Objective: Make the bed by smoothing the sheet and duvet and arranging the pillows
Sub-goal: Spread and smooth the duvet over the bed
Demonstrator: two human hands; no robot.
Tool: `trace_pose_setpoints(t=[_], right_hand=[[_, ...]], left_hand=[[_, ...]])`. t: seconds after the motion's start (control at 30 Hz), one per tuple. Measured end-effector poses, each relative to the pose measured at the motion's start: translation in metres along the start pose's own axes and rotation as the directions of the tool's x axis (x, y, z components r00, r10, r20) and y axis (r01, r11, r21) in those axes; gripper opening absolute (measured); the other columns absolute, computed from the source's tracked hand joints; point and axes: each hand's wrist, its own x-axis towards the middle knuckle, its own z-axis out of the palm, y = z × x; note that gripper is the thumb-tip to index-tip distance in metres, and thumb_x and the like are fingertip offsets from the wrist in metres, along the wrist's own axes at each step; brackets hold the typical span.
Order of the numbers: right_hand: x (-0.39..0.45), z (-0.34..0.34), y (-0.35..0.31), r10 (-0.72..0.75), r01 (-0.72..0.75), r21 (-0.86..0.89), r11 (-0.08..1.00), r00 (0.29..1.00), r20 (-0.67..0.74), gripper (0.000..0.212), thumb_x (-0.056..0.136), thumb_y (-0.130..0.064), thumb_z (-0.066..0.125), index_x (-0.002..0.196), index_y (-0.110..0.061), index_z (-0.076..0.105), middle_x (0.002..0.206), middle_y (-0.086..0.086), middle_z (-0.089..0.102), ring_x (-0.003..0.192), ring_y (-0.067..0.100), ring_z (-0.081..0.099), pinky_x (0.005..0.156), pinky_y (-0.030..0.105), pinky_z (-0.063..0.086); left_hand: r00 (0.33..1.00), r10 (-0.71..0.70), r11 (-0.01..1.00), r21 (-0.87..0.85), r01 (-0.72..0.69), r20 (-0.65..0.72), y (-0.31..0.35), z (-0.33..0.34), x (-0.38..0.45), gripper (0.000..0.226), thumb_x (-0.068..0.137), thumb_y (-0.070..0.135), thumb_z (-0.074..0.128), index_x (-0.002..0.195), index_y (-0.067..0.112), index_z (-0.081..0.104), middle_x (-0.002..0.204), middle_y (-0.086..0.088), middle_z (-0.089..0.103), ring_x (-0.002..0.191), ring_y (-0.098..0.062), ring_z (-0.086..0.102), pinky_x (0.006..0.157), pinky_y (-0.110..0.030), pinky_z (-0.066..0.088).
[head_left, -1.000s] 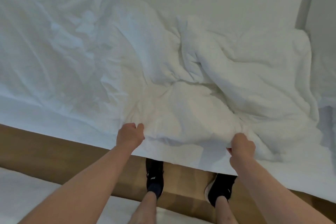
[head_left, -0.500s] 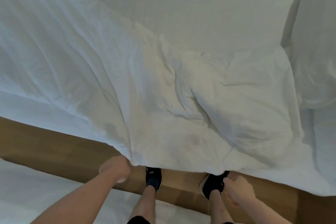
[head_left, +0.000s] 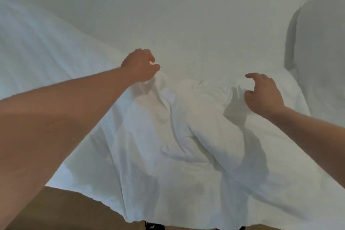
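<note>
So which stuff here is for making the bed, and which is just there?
For the job: duvet, sheet, pillow, left hand gripping the duvet, right hand curled over it.

Just there: shoe, wooden floor.

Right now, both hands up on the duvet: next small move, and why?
Probably bring the right hand down onto the bunched ridge and sweep it flat toward the pillow. The left hand already pinches a fold of the duvet, so it can anchor. The right hand hovers with curled fingers and seems to hold nothing, and the ridge between the hands is the biggest lump in view.
</note>
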Motion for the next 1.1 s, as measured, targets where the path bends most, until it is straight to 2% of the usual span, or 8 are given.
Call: trace_pose_setpoints(t=[0.17, 0.3, 0.43, 0.53, 0.63, 0.7, 0.83, 1.1], right_hand=[[0.073, 0.021, 0.034, -0.052, 0.121, -0.321, 0.939, 0.975, 0.214, 0.096, 0.082, -0.021, 0.076, 0.160, -0.011, 0.022, 0.162, 0.012, 0.030, 0.149, 0.030, 0.028, 0.118, 0.046, 0.032], [0.083, 0.046, 0.068, 0.030, 0.174, -0.395, 0.902, 0.887, 0.461, 0.137, 0.072, -0.053, 0.087, 0.162, -0.016, -0.009, 0.171, 0.001, 0.006, 0.148, 0.030, 0.037, 0.116, 0.042, 0.036], [0.071, 0.080, 0.091, 0.073, 0.152, -0.407, 0.900, 0.871, 0.486, 0.164, 0.038, -0.083, 0.082, 0.160, -0.026, -0.013, 0.157, 0.003, 0.039, 0.136, 0.032, 0.050, 0.109, 0.046, 0.043], [0.066, 0.081, 0.092, 0.069, 0.182, -0.429, 0.885, 0.860, 0.506, 0.127, 0.040, -0.082, 0.082, 0.146, -0.028, 0.038, 0.137, -0.002, 0.061, 0.124, 0.026, 0.060, 0.099, 0.038, 0.049], [0.062, 0.059, 0.081, 0.168, 0.167, -0.490, 0.856, 0.807, 0.566, 0.078, 0.054, -0.076, 0.084, 0.113, -0.028, 0.066, 0.098, -0.005, 0.071, 0.084, 0.019, 0.069, 0.065, 0.027, 0.051], [0.058, 0.049, 0.077, 0.197, 0.136, -0.492, 0.860, 0.801, 0.566, 0.065, 0.059, -0.067, 0.087, 0.106, -0.026, 0.071, 0.088, -0.004, 0.071, 0.071, 0.015, 0.067, 0.054, 0.025, 0.051], [0.041, 0.030, 0.079, 0.078, 0.110, -0.409, 0.906, 0.905, 0.418, 0.048, 0.065, -0.061, 0.080, 0.101, -0.031, 0.072, 0.101, -0.003, 0.074, 0.092, 0.025, 0.070, 0.074, 0.033, 0.055], [0.026, -0.085, 0.077, -0.072, 0.082, -0.348, 0.934, 0.997, 0.042, 0.038, 0.078, -0.061, 0.068, 0.103, -0.033, 0.072, 0.095, -0.001, 0.066, 0.092, 0.034, 0.069, 0.068, 0.037, 0.047]], left_hand=[[0.971, -0.041, 0.954, 0.297, -0.031, 0.234, 0.016, 0.063, 0.055, 0.082, 0.079, 0.054, 0.068, 0.149, 0.025, 0.039, 0.149, -0.004, 0.039, 0.136, -0.030, 0.044, 0.108, -0.044, 0.041], [0.895, -0.093, 0.891, 0.437, -0.121, 0.437, 0.008, 0.106, 0.076, 0.133, 0.044, 0.078, 0.064, 0.159, 0.030, 0.019, 0.164, 0.000, 0.026, 0.147, -0.030, 0.035, 0.117, -0.048, 0.034], [0.767, -0.185, 0.814, 0.533, -0.231, 0.614, 0.003, 0.137, 0.083, 0.127, 0.039, 0.073, 0.076, 0.151, 0.029, 0.035, 0.148, -0.002, 0.050, 0.129, -0.029, 0.056, 0.106, -0.047, 0.046], [0.710, -0.213, 0.826, 0.512, -0.236, 0.672, 0.008, 0.140, 0.080, 0.100, 0.043, 0.059, 0.084, 0.133, 0.023, 0.059, 0.124, -0.001, 0.068, 0.105, -0.025, 0.070, 0.097, -0.044, 0.056], [0.709, -0.239, 0.835, 0.513, -0.199, 0.663, 0.013, 0.130, 0.067, 0.085, 0.049, 0.053, 0.080, 0.126, 0.022, 0.064, 0.121, -0.003, 0.070, 0.101, -0.025, 0.071, 0.095, -0.043, 0.057], [0.724, -0.230, 0.828, 0.522, -0.206, 0.651, 0.012, 0.125, 0.057, 0.078, 0.052, 0.056, 0.078, 0.121, 0.023, 0.064, 0.119, -0.003, 0.071, 0.101, -0.025, 0.070, 0.096, -0.043, 0.056], [0.833, -0.098, 0.817, 0.522, -0.244, 0.544, 0.017, 0.114, 0.032, 0.062, 0.073, 0.058, 0.075, 0.122, 0.023, 0.063, 0.125, -0.004, 0.069, 0.115, -0.025, 0.066, 0.090, -0.035, 0.048], [0.982, 0.167, 0.913, 0.361, -0.189, 0.093, 0.096, -0.006, 0.020, 0.032, 0.071, 0.050, 0.072, 0.092, 0.027, 0.067, 0.098, -0.002, 0.073, 0.098, -0.028, 0.067, 0.079, -0.033, 0.042]])
